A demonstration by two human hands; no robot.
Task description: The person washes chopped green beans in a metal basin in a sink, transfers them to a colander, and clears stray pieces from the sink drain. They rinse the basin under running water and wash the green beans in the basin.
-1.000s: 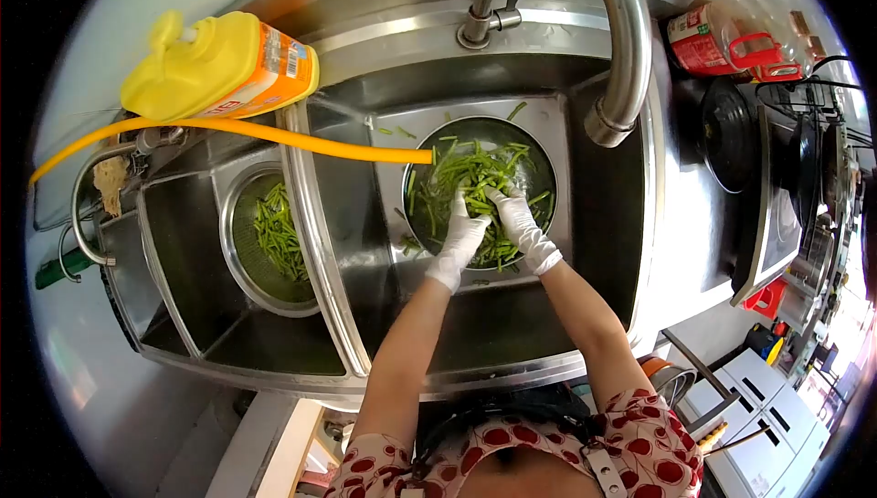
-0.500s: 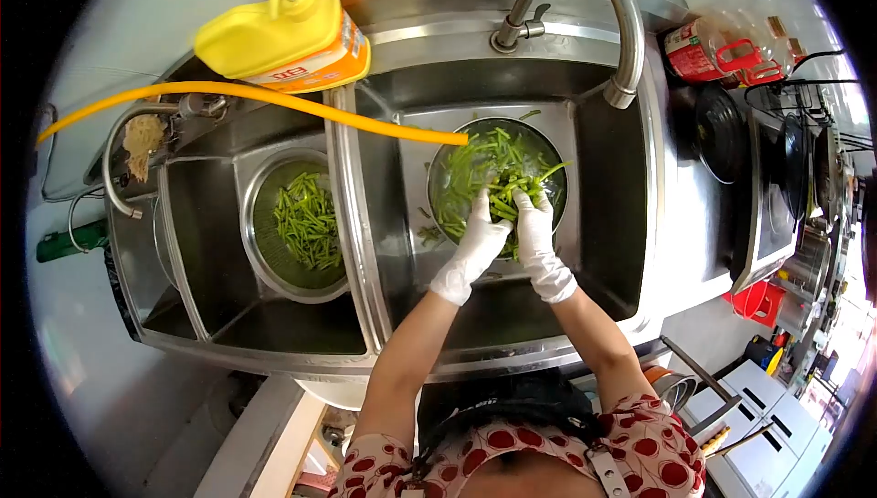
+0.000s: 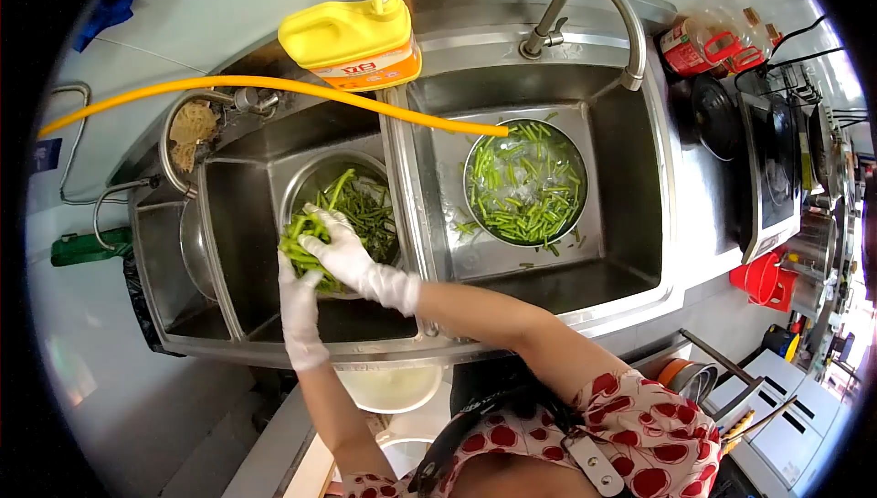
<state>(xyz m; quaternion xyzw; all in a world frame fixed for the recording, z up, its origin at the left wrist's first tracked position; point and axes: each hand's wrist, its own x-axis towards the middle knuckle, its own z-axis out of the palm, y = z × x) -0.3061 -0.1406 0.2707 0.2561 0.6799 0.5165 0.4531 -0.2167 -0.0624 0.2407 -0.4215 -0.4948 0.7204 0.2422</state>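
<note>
Both my hands are in white gloves over the left sink. My left hand [image 3: 299, 301] and my right hand [image 3: 343, 253] are closed from two sides around a bunch of cut green vegetable stalks [image 3: 298, 235], which look like green beans. The bunch is at the left rim of a round metal basin [image 3: 294, 189], with more cut stalks [image 3: 373, 215] inside. In the right sink, a second round metal bowl [image 3: 586, 178] holds water and floating cut stalks [image 3: 525, 219]. A yellow hose [image 3: 438, 121] ends over that bowl.
A yellow detergent jug [image 3: 352, 37] stands behind the sinks. A curved faucet [image 3: 630, 41] arches over the right sink [image 3: 630, 224]. The metal divider [image 3: 409, 178] separates the basins. Plastic bottles [image 3: 708, 50] and a stove [image 3: 772, 169] are at the right.
My hands have moved left from the right bowl to the left basin, carrying a bunch of cut stalks. The head view has shifted a little. The right bowl shows bubbling water with stalks remaining.
</note>
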